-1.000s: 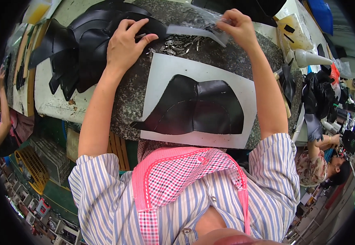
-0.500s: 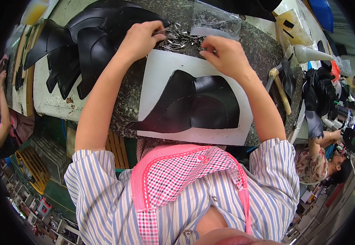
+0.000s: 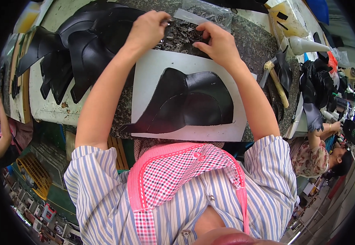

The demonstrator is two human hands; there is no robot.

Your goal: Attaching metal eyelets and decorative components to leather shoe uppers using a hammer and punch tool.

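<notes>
A pile of small metal fittings point(image 3: 180, 37), which look like little buckles or clips, lies on the dark speckled slab. At its left side, my left hand point(image 3: 148, 32) is closed in a pinch, a small shiny metal piece just showing at the fingertips. My right hand point(image 3: 218, 44) hovers at the pile's right side, thumb and forefinger apart, nothing visible between them. Nearer me, a stitched black leather piece point(image 3: 185, 100) rests flat on a white sheet point(image 3: 147, 79); neither hand touches it.
Several black leather pieces point(image 3: 81, 41) are heaped at the left. A clear plastic bag point(image 3: 212, 10) of metal parts sits beyond the pile. To the right are a wooden-handled hammer point(image 3: 278, 85) and a white nozzled bottle point(image 3: 306, 45). Other people work at both sides.
My right hand's fingers have parted from their pinch. My left hand has shifted slightly up, still pinching. The metal fittings between my hands lie differently, and the whole view has shifted a little.
</notes>
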